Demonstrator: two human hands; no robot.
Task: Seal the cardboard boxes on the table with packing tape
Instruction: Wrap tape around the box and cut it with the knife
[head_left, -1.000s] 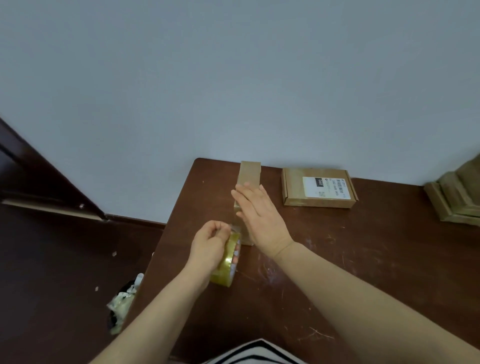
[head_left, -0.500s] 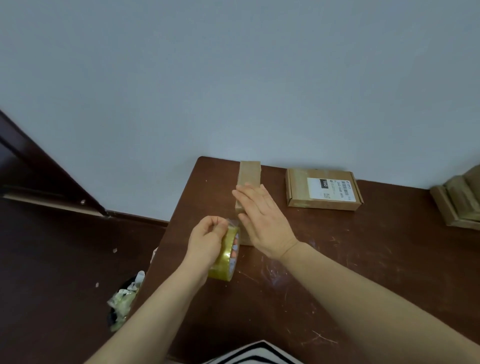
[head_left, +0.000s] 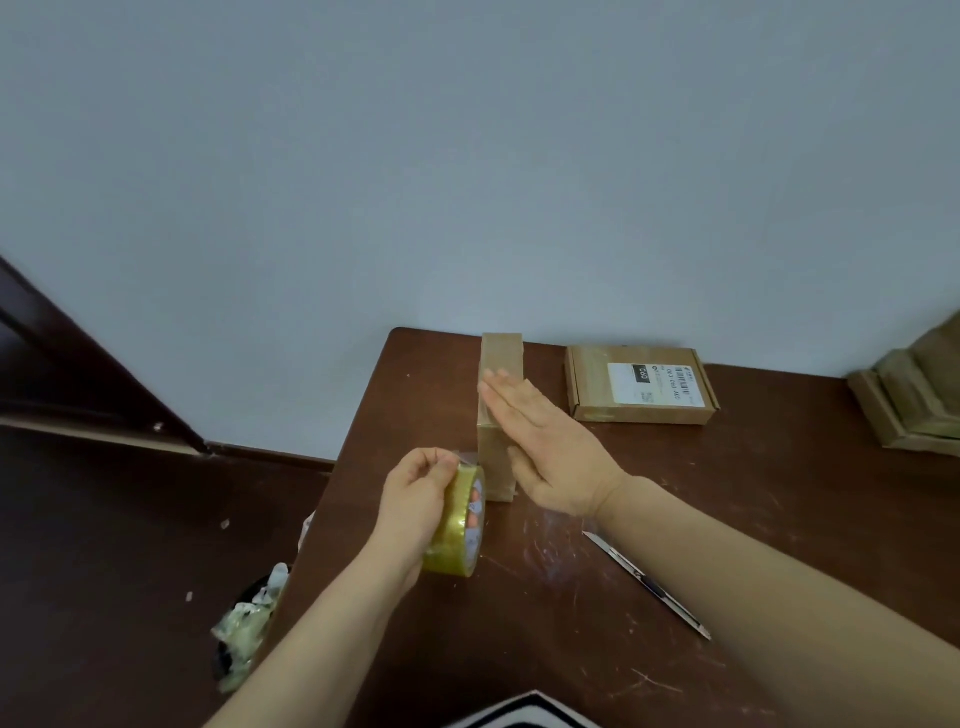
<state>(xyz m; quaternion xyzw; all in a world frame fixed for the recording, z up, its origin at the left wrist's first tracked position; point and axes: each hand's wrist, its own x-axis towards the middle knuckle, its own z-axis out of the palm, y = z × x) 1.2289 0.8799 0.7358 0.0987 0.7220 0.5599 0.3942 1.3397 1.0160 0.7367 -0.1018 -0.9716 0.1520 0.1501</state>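
Cardboard box (head_left: 500, 364) under the right hand (head_left: 550, 452), fingers straight and together; left hand (head_left: 415, 499) pinches tape roll (head_left: 460, 525); knife (head_left: 647, 584) near right.

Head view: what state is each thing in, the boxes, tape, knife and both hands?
Packing tape roll: on edge, gripped by left hand.
Narrow cardboard box: closed, right hand pressed flat on it.
Labelled cardboard box: closed, lying flat, untouched.
Utility knife: lying on table, untouched.

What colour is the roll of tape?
The tape roll is shiny yellow-gold, with orange marks on its white core label; the head view shows it.
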